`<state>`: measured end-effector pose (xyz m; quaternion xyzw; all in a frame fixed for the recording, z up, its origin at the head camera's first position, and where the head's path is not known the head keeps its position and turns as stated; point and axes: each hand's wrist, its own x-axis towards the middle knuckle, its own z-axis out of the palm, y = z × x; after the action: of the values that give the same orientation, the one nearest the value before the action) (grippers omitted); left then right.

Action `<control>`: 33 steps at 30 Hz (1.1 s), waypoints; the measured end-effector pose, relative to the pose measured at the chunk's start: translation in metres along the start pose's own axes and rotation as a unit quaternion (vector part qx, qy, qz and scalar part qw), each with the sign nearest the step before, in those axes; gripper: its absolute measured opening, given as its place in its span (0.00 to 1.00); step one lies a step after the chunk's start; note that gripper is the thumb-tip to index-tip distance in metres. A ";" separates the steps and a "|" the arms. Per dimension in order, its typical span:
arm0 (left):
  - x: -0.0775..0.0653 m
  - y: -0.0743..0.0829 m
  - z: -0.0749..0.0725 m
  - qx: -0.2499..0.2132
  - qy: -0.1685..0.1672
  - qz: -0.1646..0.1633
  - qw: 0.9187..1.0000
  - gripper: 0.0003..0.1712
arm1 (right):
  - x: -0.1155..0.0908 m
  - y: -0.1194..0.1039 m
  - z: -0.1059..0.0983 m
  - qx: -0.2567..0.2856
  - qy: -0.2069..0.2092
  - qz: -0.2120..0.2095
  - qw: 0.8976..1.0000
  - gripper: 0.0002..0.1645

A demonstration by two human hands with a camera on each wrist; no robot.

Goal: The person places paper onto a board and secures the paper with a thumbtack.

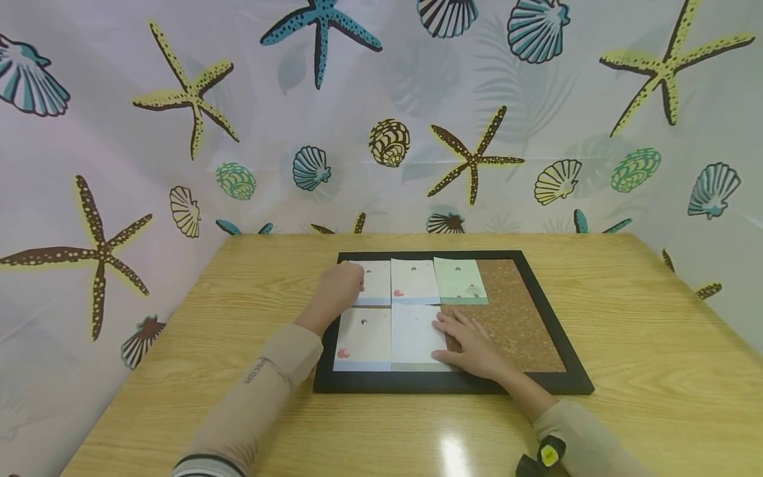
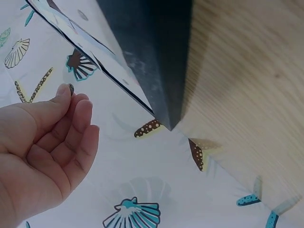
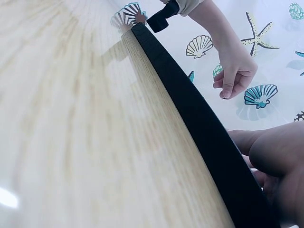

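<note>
A black-framed corkboard (image 1: 518, 318) lies on the wooden table, with note sheets in two rows. Above its upper left part is my left hand (image 1: 338, 290), overlapping a white note (image 1: 377, 285). Between thumb and index finger it pinches a small dark round thumbtack (image 2: 71, 89); the other fingers are curled loosely. My right hand (image 1: 473, 346) rests with spread fingers at the right edge of a lined note (image 1: 415, 338) in the lower row. Silver tacks show on the upper notes and on the lower left note (image 1: 363, 341).
A white note (image 1: 411, 281) and a green note (image 1: 461, 281) fill the rest of the upper row. Bare cork shows on the board's right side. Around the board is the wooden tabletop (image 1: 626, 318), with a sea-patterned cloth (image 1: 357, 199) behind it.
</note>
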<state>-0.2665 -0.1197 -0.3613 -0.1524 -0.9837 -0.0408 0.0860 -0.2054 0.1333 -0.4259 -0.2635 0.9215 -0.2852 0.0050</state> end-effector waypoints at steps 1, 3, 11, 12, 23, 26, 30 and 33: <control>0.001 0.002 0.000 -0.004 -0.003 0.000 1.000 0.04 | 0.000 0.000 0.000 0.001 0.001 -0.001 1.000 0.34; 0.003 0.006 0.000 -0.006 -0.010 0.001 1.000 0.04 | 0.000 0.000 0.000 0.004 0.001 -0.001 1.000 0.34; 0.006 0.016 0.001 -0.018 -0.044 -0.010 0.999 0.05 | 0.000 0.001 0.000 0.001 0.000 -0.001 1.000 0.34; 0.006 0.017 0.001 -0.022 -0.049 -0.012 0.998 0.05 | 0.000 0.001 0.000 0.000 0.000 -0.002 1.000 0.34; 0.004 0.027 0.000 -0.038 -0.058 0.020 0.997 0.03 | 0.000 0.000 -0.001 -0.004 0.000 -0.001 1.000 0.35; 0.005 0.031 0.002 -0.045 -0.064 0.027 0.997 0.04 | 0.000 -0.001 -0.001 -0.007 -0.002 -0.002 1.000 0.35; 0.007 0.035 0.005 -0.049 -0.072 0.036 0.996 0.03 | 0.000 0.000 0.000 -0.009 -0.002 -0.001 1.000 0.35; 0.007 0.037 0.007 -0.055 -0.078 0.044 0.994 0.03 | 0.000 0.000 0.000 -0.008 -0.001 0.000 1.000 0.35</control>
<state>-0.2632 -0.0816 -0.3644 -0.2029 -0.9760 -0.0791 0.0026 -0.2052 0.1332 -0.4255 -0.2632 0.9239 -0.2775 0.0035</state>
